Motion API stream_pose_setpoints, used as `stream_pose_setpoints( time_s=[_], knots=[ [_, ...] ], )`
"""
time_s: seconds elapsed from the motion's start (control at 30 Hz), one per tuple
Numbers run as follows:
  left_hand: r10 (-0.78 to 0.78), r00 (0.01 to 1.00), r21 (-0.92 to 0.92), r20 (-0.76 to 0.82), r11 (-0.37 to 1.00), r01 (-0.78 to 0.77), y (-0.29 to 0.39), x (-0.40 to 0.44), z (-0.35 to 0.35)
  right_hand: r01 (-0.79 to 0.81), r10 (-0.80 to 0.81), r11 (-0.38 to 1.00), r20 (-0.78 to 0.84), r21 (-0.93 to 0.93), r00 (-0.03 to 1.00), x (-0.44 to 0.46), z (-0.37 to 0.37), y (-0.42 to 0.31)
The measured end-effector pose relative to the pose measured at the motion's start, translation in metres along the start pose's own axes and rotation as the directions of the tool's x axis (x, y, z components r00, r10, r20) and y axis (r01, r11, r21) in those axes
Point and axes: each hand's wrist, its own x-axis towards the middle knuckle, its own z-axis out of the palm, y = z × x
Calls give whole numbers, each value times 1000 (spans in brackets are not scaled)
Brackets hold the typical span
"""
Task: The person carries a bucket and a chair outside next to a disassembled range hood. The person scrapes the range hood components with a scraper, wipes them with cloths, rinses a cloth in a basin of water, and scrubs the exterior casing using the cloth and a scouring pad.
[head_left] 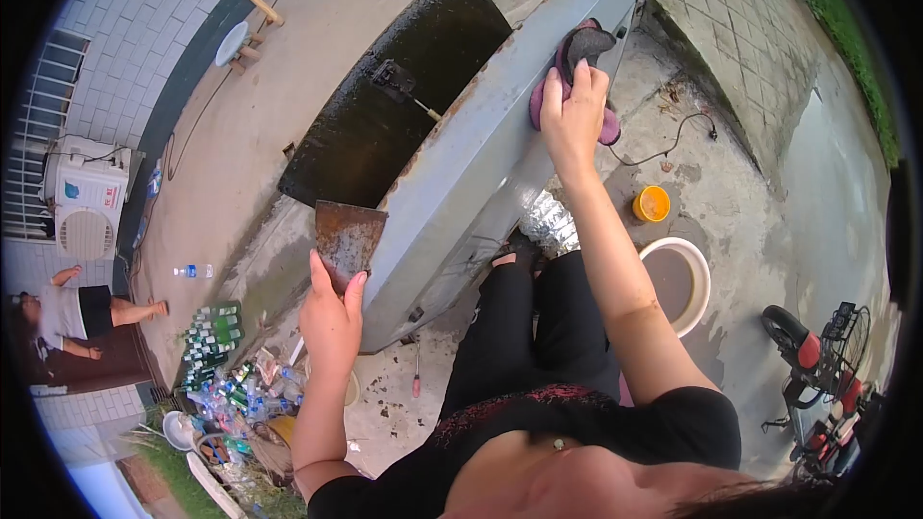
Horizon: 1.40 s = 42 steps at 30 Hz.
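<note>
A long grey metal housing (481,130) with rusty edges lies tilted across the middle of the view. Behind its rim is a dark, greasy-looking panel (404,67) with a small bracket on it. My right hand (575,120) presses a pink and dark grey cloth (586,43) against the upper part of the housing, its fingers closed on the cloth. At the housing's lower left end, my left hand (332,322) grips the edge of a rusty metal plate (351,235) between thumb and fingers. Whether this plate is fixed to the housing, I cannot tell.
A white bucket (704,279) of murky water and a yellow tub (652,203) stand at right. Crumpled foil ducting (550,221) lies by my legs, a screwdriver (416,375) on the ground. Bottles (216,332) are piled at left, near another person (72,312). A bike (817,365) is far right.
</note>
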Motion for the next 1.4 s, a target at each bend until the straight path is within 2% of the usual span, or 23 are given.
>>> stream_pose_setpoints(
  time_s=[0.13,0.2,0.33,0.37,0.43,0.47,0.5,0.53,0.6,0.63,0.67,0.73,0.8,0.87,0.93,1.0,1.07,1.13,1.17,1.27,1.3,1.33,1.4],
  knots=[
    [-25,1000,1,-5,1000,25,-1,3,-2,240,-247,969,169,58,954,-115,-14,-74],
    [-34,999,-63,-39,998,32,-9,-1,-4,271,-280,960,254,71,926,-114,-20,-74],
    [-42,978,-13,-204,999,40,-54,-23,-11,177,-183,983,148,52,972,-65,-8,-49],
    [-164,984,-101,-72,982,157,-66,-31,-16,175,-177,984,74,28,981,-65,-6,-53],
    [-159,963,-202,-220,973,114,-88,-49,-1,170,-170,985,-35,-9,985,-77,-2,-64],
    [-154,943,-247,-296,966,80,-95,-54,5,174,-172,984,-31,44,985,-93,-3,-75],
    [-214,952,-410,-217,905,110,-92,-57,2,156,-160,984,40,88,986,-112,-5,-87],
    [-193,950,-447,-246,892,65,-95,-57,12,174,-193,971,106,166,975,-134,-7,-96],
    [-183,939,-291,-292,952,95,-77,-56,10,370,-431,886,208,279,878,-187,-14,-129],
    [-291,937,-373,-193,905,204,-71,-55,7,468,-560,814,253,344,789,-206,-17,-140],
    [-250,928,-335,-276,930,151,-73,-56,10,616,-673,740,292,270,680,-216,-24,-146],
    [-153,882,-254,-447,966,39,-75,-57,20,640,-711,700,227,317,665,-211,-15,-133],
    [-127,858,-196,-498,980,31,-75,-55,24,706,-766,640,176,304,619,-185,-12,-120],
    [-36,821,-63,-569,998,0,-79,-54,31,657,-693,718,141,230,707,-156,-9,-113],
    [-67,812,-101,-580,995,10,-78,-52,36,567,-574,811,8,140,819,-127,0,-98],
    [-69,800,-96,-596,995,14,-75,-51,37,544,-542,838,-55,31,839,-98,3,-81],
    [-64,777,-60,-627,998,34,-76,-50,43,417,-418,908,-101,-38,903,-71,6,-62],
    [-88,755,-61,-650,996,64,-77,-49,49,306,-310,951,-148,-46,939,-50,6,-49],
    [-116,750,-79,-652,993,85,-78,-48,51,193,-189,981,-90,30,978,-46,1,-50],
    [-162,690,-116,-705,987,113,-76,-46,59,348,-340,897,-77,272,937,-72,-20,-82],
    [-171,668,-124,-725,985,117,-76,-46,61,455,-459,852,-50,258,887,-92,-26,-94],
    [-181,658,-133,-731,983,123,-77,-46,62,551,-562,784,-48,286,826,-116,-28,-106],
    [-197,637,-147,-745,980,131,-76,-45,64,725,-789,589,59,357,612,-162,-32,-119]
  ],
)
